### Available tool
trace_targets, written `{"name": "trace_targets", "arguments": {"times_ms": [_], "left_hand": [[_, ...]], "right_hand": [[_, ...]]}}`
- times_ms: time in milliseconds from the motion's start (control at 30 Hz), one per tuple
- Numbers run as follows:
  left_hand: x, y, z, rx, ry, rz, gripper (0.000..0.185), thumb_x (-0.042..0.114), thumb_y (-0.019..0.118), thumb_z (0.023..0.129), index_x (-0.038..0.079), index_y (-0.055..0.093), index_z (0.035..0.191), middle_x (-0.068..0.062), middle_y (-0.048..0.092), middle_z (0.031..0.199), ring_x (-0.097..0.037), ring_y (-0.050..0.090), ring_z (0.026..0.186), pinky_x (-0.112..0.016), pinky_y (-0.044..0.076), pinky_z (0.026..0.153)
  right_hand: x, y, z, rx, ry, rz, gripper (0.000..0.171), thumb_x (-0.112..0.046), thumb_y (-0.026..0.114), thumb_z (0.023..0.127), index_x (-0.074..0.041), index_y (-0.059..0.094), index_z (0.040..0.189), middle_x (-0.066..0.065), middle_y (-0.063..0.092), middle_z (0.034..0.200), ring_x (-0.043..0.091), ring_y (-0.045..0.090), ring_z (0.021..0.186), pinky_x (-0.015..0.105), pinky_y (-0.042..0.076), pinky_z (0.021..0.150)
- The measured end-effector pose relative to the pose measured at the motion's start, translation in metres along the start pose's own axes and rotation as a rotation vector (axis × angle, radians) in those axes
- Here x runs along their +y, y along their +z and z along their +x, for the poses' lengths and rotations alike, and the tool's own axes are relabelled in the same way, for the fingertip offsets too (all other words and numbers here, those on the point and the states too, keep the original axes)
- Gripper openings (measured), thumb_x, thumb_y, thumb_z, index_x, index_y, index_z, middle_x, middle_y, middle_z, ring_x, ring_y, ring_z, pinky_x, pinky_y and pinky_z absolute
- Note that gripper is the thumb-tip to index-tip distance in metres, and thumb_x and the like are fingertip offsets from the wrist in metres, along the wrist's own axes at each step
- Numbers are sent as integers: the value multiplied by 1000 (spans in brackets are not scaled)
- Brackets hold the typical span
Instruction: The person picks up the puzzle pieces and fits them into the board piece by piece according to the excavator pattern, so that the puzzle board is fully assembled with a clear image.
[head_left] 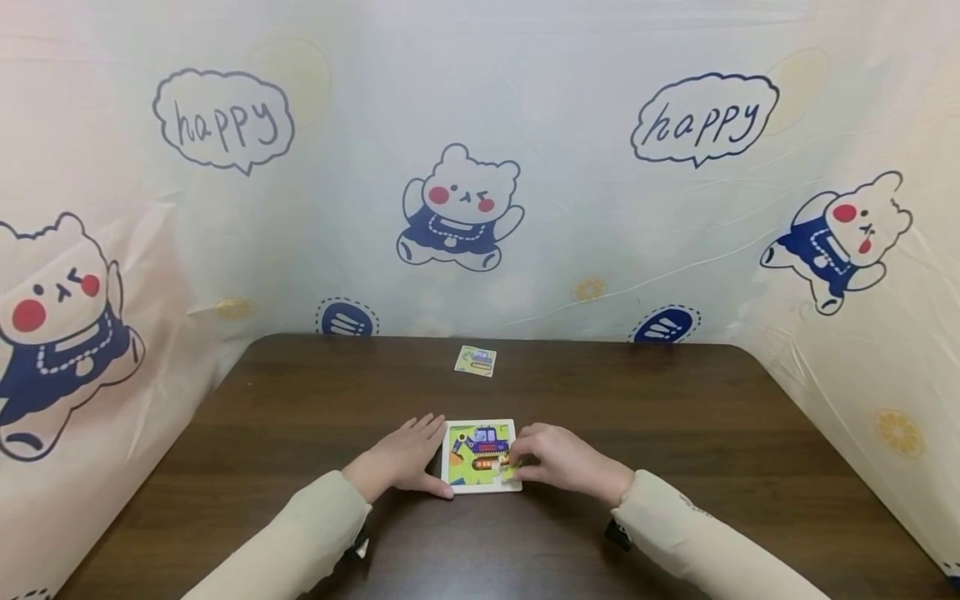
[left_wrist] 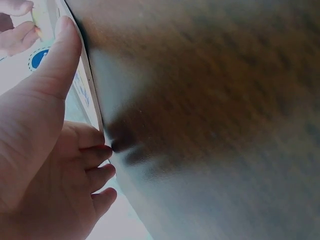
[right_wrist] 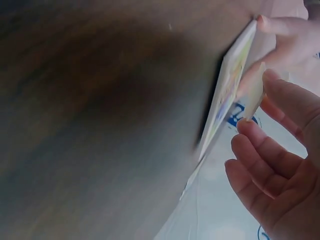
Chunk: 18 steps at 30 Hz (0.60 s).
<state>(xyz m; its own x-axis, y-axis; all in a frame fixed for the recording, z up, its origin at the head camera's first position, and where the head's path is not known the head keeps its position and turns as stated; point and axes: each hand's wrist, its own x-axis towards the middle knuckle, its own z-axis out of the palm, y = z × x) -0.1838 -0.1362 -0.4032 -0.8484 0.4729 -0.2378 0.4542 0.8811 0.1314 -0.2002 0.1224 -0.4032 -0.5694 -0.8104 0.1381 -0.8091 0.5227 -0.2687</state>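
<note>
A small white-framed puzzle board (head_left: 481,455) with a digger picture lies on the dark wooden table (head_left: 675,433). My left hand (head_left: 402,458) rests flat beside the board's left edge (left_wrist: 87,90), straight fingers and thumb touching it. At the board's lower right corner my right hand (head_left: 557,460) pinches a yellow-green puzzle piece (head_left: 510,471). In the right wrist view the piece (right_wrist: 254,90) sits between thumb and fingertips, just above the board (right_wrist: 227,85). A loose puzzle piece (head_left: 476,360) lies farther back on the table.
A plastic sheet printed with cartoon bears (head_left: 459,208) and "happy" bubbles walls in the table on the left, back and right. Cream sleeves (head_left: 300,542) cover both forearms. Bare tabletop stretches to either side of the board.
</note>
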Motion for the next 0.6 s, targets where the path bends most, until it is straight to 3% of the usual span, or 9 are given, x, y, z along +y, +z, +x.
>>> {"name": "trace_targets", "arguments": {"times_ms": [200,600], "left_hand": [[-1,0,2,2,4,11,103,66,63,71,-5,34,139,-18,29,145,-32,24,134,-44,19,107],[-2,2,3,-1,-1,34,104,67,61,70,-4,33,139,-17,29,145,-32,24,134,-43,19,107]], "right_hand": [[-4,8,9,-41,-9,-63,12,-28,73,80,-18,71,85,-10,62,84,5,49,71,18,42,63],[-11,11,14,-21,-38,-165,11,-26,75,78,-17,72,82,-9,63,79,3,48,66,18,41,59]]}}
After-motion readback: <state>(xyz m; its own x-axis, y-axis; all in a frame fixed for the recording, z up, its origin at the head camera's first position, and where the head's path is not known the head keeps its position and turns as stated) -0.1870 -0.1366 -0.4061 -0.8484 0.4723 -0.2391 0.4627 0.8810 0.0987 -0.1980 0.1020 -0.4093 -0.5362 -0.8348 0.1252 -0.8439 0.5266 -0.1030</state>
